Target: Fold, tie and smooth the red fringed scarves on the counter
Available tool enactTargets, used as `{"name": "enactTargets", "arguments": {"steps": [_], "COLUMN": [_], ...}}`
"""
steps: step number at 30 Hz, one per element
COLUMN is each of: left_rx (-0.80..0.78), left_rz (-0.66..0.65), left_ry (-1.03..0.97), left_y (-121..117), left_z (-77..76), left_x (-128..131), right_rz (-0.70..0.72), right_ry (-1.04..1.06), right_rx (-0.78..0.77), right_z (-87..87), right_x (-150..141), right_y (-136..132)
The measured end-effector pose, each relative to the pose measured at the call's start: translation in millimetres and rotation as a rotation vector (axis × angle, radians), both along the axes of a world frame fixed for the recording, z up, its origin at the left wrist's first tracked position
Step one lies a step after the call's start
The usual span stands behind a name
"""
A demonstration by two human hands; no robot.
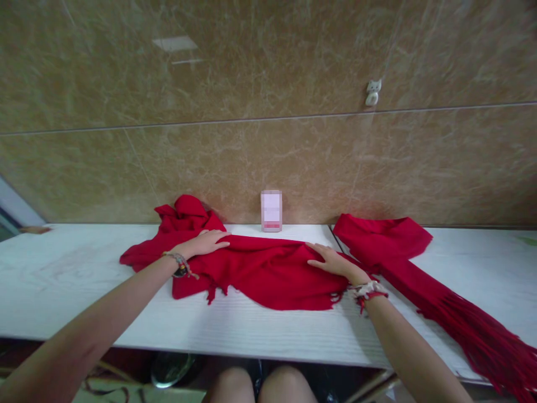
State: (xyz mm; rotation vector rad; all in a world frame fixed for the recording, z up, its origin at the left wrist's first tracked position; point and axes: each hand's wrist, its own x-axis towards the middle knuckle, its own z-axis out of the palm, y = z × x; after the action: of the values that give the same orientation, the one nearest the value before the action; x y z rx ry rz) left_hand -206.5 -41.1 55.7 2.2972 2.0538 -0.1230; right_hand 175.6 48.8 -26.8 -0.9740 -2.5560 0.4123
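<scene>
A red fringed scarf (268,274) lies spread and wrinkled along the white table, bunched into a raised heap at its left end. My left hand (205,243) rests flat on it beside that heap, fingers stretched to the right. On the cloth's right part lies my right hand (331,261), its fingers extended and apart. Neither hand grips the fabric. To the right is another stretch of red cloth (381,240), folded over, with a long fringed end (474,319) hanging past the front edge. Whether the two red pieces join under my right wrist is hidden.
A small pale upright card or phone (271,210), blurred out, leans against the marbled wall (235,162) behind the scarf. A white cat-shaped hook (373,93) is fixed higher up. The white table (260,338) ends just above my knees, and a round glassy object (172,369) sits below.
</scene>
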Motion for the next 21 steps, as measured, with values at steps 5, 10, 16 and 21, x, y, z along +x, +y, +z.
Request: {"name": "enactTargets", "arguments": {"steps": [5, 10, 16, 21], "left_rx": [-0.012, -0.09, 0.048, 0.024], "left_rz": [0.056, -0.059, -0.202, -0.256], "left_ry": [-0.038, -0.062, -0.163, -0.035], "left_y": [27.2, 32.4, 11.9, 3.5], "left_z": [-0.4, 5.0, 16.7, 13.2], "left_x": [2.4, 9.4, 10.6, 8.5], "right_rz": [0.013, -0.035, -0.148, -0.139], "right_ry": [0.172, 0.241, 0.198, -0.019], "right_rx": [-0.089, -0.187, -0.129, -0.096], "right_z": [9.2, 10.3, 3.6, 9.5], "right_x": [-0.4, -0.4, -6.6, -11.6], "right_y": [0.1, 6.9, 5.7, -5.3]}}
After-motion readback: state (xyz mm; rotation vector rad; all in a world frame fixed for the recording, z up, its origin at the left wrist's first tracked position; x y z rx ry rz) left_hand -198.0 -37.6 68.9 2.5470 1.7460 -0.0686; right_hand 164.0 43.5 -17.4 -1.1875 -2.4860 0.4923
